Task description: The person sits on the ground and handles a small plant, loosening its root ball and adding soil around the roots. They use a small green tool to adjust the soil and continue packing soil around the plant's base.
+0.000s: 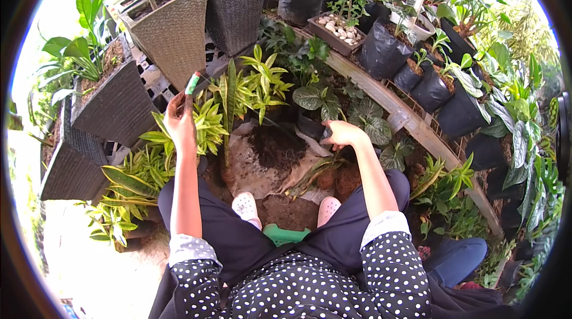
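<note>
My left hand [180, 115] is raised in front of the potted plants, its fingers closed on a small green tube-like object [192, 83] with a reddish end; a thin dark line runs from it. Reaching forward, my right hand [342, 135] has its fingers partly spread beside a small black pot [310, 124] of dark-leaved plants; no held object shows. Between my hands, dark soil [275, 147] lies on a flattened pale sheet [241, 158]. Long, drooping leaves [315, 171] rest at the sheet's right, near brown fibrous clumps [347, 181]. A variegated snake plant leaf [231, 95] stands upright.
Tall textured planters [172, 28] stand at the left and back. A metal rail [371, 86] curves along the right, with black grow bags [384, 53] behind it. A green stool [286, 235] is below me. Another person's denim-clad leg [460, 258] is at the lower right.
</note>
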Demonstrator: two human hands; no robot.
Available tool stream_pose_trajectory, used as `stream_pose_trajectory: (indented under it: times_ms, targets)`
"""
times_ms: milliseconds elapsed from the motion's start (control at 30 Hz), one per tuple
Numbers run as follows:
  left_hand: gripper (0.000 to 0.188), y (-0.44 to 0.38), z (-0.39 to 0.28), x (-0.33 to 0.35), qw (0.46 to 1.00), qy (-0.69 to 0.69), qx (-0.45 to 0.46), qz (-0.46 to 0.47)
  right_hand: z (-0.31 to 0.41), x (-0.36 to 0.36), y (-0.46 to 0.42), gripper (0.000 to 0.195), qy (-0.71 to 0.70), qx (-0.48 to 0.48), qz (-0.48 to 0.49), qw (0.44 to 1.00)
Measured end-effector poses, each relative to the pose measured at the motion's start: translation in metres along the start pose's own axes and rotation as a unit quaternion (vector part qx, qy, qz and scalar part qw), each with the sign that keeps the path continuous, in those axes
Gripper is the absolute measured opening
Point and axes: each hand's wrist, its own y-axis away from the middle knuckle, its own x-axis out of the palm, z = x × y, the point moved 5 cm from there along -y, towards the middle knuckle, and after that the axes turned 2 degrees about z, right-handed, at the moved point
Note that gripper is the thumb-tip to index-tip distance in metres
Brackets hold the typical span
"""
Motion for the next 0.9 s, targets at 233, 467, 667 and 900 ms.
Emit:
stream_pose_trajectory:
  times_ms: [233, 467, 667, 900]
  targets:
    - [0.021, 0.034, -0.003, 0.051, 0.961, -0.077, -0.069, 0.256, 0.021, 0.006, -0.019, 0.062, -0.022, -0.308, -0.170, 0.936]
    - [0.022, 0.094, -0.008, 0.099, 0.881, -0.075, -0.104, 0.455, 0.077, 0.043, -0.001, 0.044, -0.450, -0.332, 0.104, 0.822]
    - [0.022, 0.077, -0.019, 0.092, 0.878, -0.161, 0.013, 0.450, 0.055, 0.016, -0.001, 0.022, -0.413, -0.276, 0.041, 0.867]
    - [0.021, 0.053, -0.022, 0.074, 0.905, -0.186, 0.025, 0.381, 0.017, -0.036, 0.019, 0.022, -0.494, -0.255, -0.066, 0.828]
